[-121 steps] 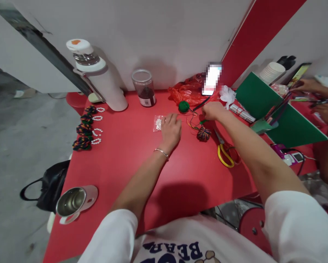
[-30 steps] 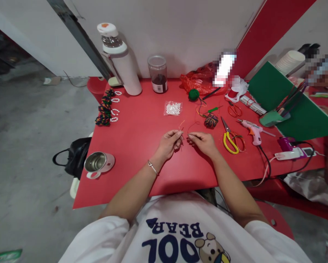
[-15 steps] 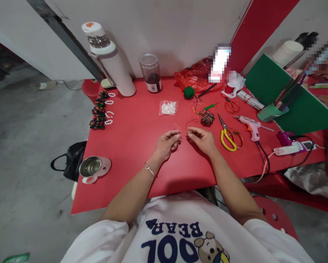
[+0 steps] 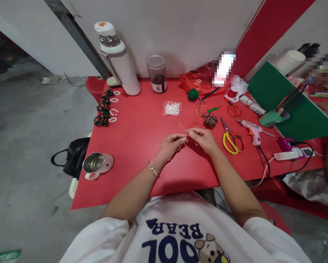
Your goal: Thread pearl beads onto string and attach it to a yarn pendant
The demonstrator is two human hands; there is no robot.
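Note:
My left hand [image 4: 171,147] and my right hand [image 4: 202,138] meet over the red table [image 4: 142,146], fingertips almost touching. Both are closed in a pinch on a thin reddish thread [image 4: 182,126], whose loose ends stick out beyond the fingers. How the thread runs between the fingertips is too fine to make out. Just past my right hand lies a ball of multicoloured yarn [image 4: 210,121], with a green-handled crochet hook [image 4: 212,109] behind it. Yellow-handled scissors [image 4: 229,141] rest to the right. A clear packet of white beads [image 4: 172,108] lies beyond my left hand.
Yarn bundles with bead loops [image 4: 102,114] line the left edge, near a steel mug [image 4: 98,163]. A flask [image 4: 124,69] and a jar [image 4: 157,75] stand at the back. Rightward are a green yarn ball [image 4: 193,94], red scissors [image 4: 234,109], a pink glue gun [image 4: 250,130] and a green board [image 4: 286,96].
My hands have come together; the left moved right, and their fingertips now nearly touch at the thread. The whole view has shifted slightly.

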